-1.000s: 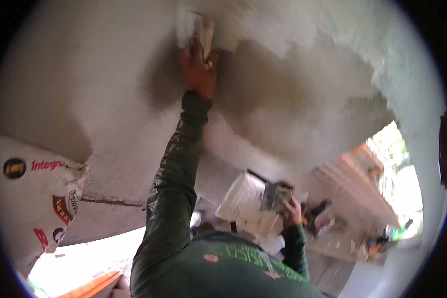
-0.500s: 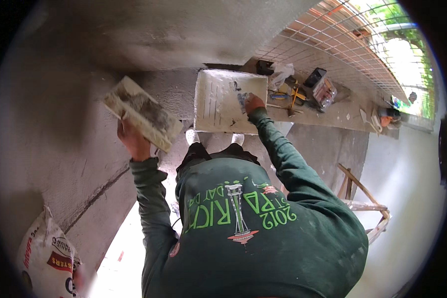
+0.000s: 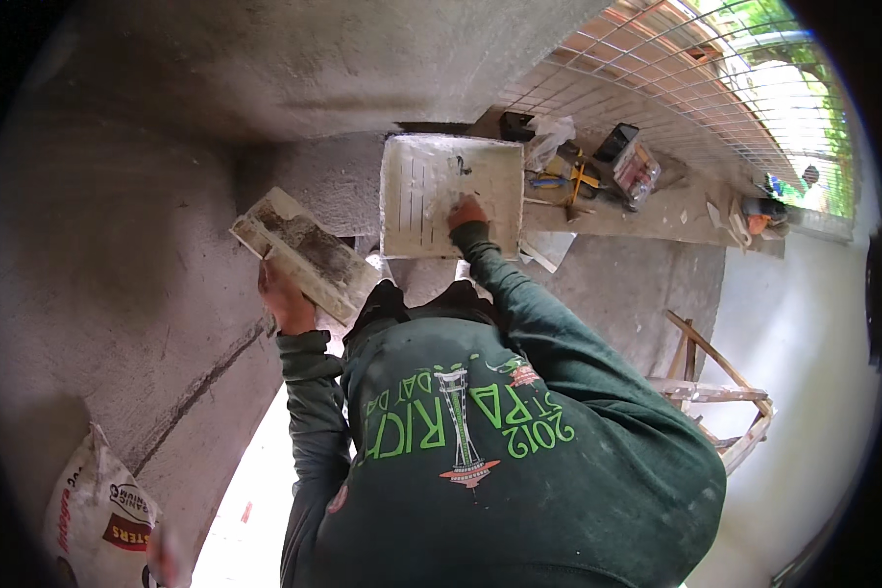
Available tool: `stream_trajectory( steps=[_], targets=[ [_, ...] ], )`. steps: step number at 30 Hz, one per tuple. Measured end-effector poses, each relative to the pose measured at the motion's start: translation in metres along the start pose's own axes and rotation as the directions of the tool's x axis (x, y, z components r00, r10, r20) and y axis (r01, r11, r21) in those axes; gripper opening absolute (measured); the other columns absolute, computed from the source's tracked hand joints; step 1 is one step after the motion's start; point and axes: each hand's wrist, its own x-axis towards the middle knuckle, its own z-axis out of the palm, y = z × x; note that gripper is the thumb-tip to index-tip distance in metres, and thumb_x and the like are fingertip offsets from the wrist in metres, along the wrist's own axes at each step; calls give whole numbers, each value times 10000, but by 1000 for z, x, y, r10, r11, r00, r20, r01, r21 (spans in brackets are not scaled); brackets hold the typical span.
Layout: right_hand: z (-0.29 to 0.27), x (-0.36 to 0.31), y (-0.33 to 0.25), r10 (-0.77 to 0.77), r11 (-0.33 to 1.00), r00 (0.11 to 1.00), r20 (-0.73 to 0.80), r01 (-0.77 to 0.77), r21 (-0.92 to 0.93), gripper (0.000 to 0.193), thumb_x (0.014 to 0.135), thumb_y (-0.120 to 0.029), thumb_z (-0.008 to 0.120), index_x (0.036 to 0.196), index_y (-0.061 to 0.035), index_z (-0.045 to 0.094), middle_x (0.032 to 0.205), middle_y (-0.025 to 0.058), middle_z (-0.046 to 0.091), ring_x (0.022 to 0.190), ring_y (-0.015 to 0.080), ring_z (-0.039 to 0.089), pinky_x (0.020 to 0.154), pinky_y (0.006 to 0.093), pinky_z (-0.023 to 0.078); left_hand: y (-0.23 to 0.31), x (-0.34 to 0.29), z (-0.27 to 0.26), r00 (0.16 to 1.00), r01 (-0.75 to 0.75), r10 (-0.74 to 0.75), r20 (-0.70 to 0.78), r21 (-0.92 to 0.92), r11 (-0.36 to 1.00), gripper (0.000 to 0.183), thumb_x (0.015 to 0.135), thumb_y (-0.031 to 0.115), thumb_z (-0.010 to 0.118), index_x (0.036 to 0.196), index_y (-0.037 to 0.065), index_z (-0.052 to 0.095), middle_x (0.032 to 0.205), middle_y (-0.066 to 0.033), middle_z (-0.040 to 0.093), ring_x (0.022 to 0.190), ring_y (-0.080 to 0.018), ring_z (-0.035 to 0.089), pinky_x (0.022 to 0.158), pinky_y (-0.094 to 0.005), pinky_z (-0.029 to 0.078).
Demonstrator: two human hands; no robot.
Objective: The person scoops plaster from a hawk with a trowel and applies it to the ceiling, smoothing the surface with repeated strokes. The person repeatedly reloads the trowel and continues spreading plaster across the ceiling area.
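My left hand (image 3: 286, 299) is closed on the near side of a rectangular plastering hawk (image 3: 309, 245), held tilted left of the tray. Grey-brown plaster residue coats its face. My right hand (image 3: 467, 211) is closed low over the pale square mixing tray (image 3: 402, 201), near its middle. In it is a small flat-bladed putty knife, which my fingers and sleeve mostly cover now. The tray has slots on its left part and dark smears of material on its floor.
Right of the tray, a ledge (image 3: 657, 220) bears hand tools with yellow handles (image 3: 580, 179), a clear plastic bag (image 3: 551, 137), a dark phone-like box (image 3: 617, 142) and a packet (image 3: 637, 176). Wire mesh (image 3: 676, 78) rises behind. A wooden stand (image 3: 715, 392) is at right, a white sack (image 3: 103, 510) at lower left.
My right hand has moved left and nearer to me within the tray. My left hand and the hawk have shifted right and lower, toward the tray.
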Motion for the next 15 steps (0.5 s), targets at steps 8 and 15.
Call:
stream_trajectory(
  steps=[8, 15],
  targets=[
    [35, -41, -68, -97, 983, 992, -86, 109, 148, 314, 902, -184, 534, 1158, -11, 588, 1136, 262, 608, 997, 442, 622, 861, 495, 518, 2, -5, 17, 976, 189, -206, -67, -197, 962, 373, 1020, 306, 462, 1214, 12, 585, 1084, -106, 640, 944, -234, 624, 827, -361, 510],
    [41, -57, -85, -390, 907, 908, -154, 408, 104, 320, 886, -183, 545, 1133, 17, 582, 1126, 260, 604, 991, 431, 613, 864, 486, 514, -13, -5, 9, 982, 163, -179, -60, -200, 966, 367, 1026, 267, 479, 1265, 4, 566, 1116, -98, 645, 961, -223, 623, 823, -351, 509]
  ],
)
